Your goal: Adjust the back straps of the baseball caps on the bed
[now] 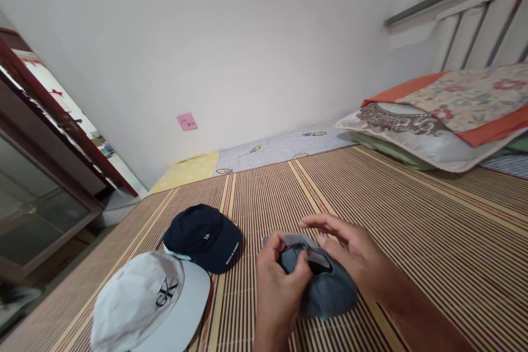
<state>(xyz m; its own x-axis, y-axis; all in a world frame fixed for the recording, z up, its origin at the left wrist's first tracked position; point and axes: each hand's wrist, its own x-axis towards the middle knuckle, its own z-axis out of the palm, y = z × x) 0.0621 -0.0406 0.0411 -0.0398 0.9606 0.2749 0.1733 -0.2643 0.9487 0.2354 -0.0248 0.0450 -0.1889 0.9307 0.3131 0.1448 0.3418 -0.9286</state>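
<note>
A grey-blue baseball cap (332, 294) lies on the striped mat with its back opening facing up. My left hand (277, 289) pinches the cap's rim at the left side of that opening, thumb and fingers bent around the edge. On the other side, my right hand (357, 256) has its fingers stretched out and the thumb apart, close against the cap's right edge; whether it touches the cloth I cannot tell. To the left are a white cap (136, 297) with dark letters and a navy cap (202, 234) with small white lettering, their edges meeting.
The slatted bamboo mat (264, 192) covers the bed. A pillow (396, 132) lies at the right under a flowered cloth with orange edging (474, 93). A pink note (187, 121) is on the white wall. A glass-fronted cabinet (37, 203) stands at the left.
</note>
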